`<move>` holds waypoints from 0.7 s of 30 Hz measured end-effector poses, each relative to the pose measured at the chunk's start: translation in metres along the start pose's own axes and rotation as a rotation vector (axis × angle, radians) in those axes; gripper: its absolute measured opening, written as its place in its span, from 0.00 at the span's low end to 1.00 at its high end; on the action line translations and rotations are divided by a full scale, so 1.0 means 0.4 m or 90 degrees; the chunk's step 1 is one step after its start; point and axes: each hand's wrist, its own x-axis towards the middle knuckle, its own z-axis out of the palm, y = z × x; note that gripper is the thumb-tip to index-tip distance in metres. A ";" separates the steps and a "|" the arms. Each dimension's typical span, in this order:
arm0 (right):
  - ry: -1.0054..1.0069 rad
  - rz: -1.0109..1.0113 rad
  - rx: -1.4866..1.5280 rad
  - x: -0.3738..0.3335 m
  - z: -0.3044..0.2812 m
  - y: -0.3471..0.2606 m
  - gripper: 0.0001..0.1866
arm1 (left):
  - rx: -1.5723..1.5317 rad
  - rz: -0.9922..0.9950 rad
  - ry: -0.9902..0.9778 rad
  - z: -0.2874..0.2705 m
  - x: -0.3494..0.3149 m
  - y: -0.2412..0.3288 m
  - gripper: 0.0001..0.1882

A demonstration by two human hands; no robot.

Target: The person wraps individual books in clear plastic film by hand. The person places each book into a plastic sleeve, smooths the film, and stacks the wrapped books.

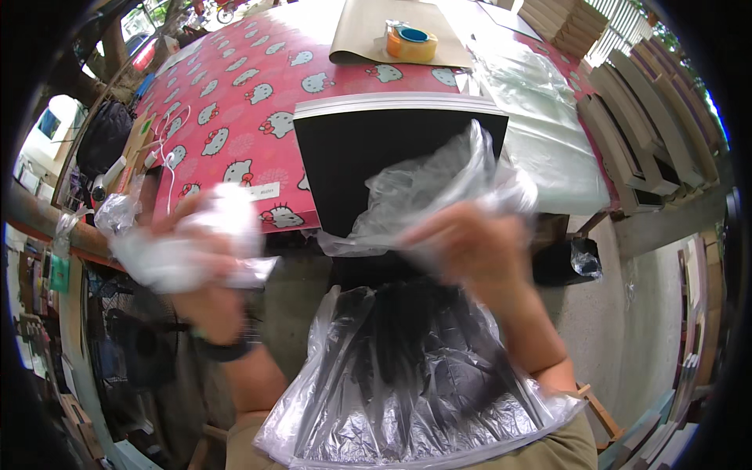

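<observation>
My left hand [205, 294], smeared by motion, is closed around a crumpled white wad [231, 215]; blur hides whether it is cloth, paper or plastic. My right hand [486, 243] grips crumpled clear plastic film [423, 184], bunched up in front of a black panel [333, 149]. That panel has a pale, layered upper edge and lies tilted against the near edge of the table. Across my lap spreads a clear plastic sheet or bag [368, 399], wrinkled, with dark material showing through it.
A pink patterned cloth covers the table [188, 86]. Farther back, a roll of yellowish tape [411, 43] rests on brown board [356, 31]. Clear plastic sheeting [548, 133] lies along the right side. Stacked pale panels [642, 133] stand at right; a white cable [168, 133] lies at left.
</observation>
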 end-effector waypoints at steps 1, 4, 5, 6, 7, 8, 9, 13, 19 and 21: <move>-0.062 -0.122 -0.044 0.018 0.048 -0.020 0.11 | 0.028 0.048 -0.141 0.078 -0.020 0.041 0.26; -0.067 -0.045 -0.060 0.047 0.031 -0.085 0.07 | -0.078 0.015 -0.646 0.178 -0.085 0.065 0.25; -0.071 0.014 -0.068 0.051 0.003 -0.084 0.07 | -0.157 -0.073 -0.723 0.159 -0.084 0.057 0.21; -0.184 0.059 -0.042 0.047 -0.024 -0.066 0.06 | -0.399 -0.346 -0.667 0.108 -0.104 0.014 0.17; -0.382 0.036 0.079 0.030 -0.048 -0.035 0.06 | -0.642 -0.622 -0.585 0.063 -0.124 -0.029 0.15; -0.566 0.000 0.233 0.002 -0.040 -0.003 0.06 | -0.704 -0.651 -0.230 0.051 -0.131 -0.048 0.14; -0.750 -0.048 0.391 -0.024 -0.025 0.027 0.07 | -0.810 -0.646 -0.110 0.055 -0.123 -0.052 0.14; -0.218 -0.155 0.582 -0.083 -0.005 0.087 0.12 | -1.199 -0.439 -0.416 0.068 -0.080 -0.058 0.18; -0.143 -0.057 0.885 -0.111 -0.051 0.254 0.20 | -0.734 -0.087 -0.920 0.076 -0.098 -0.137 0.22; -0.534 0.026 0.451 -0.096 -0.027 0.184 0.15 | -0.717 -0.341 -0.598 0.014 -0.095 -0.090 0.22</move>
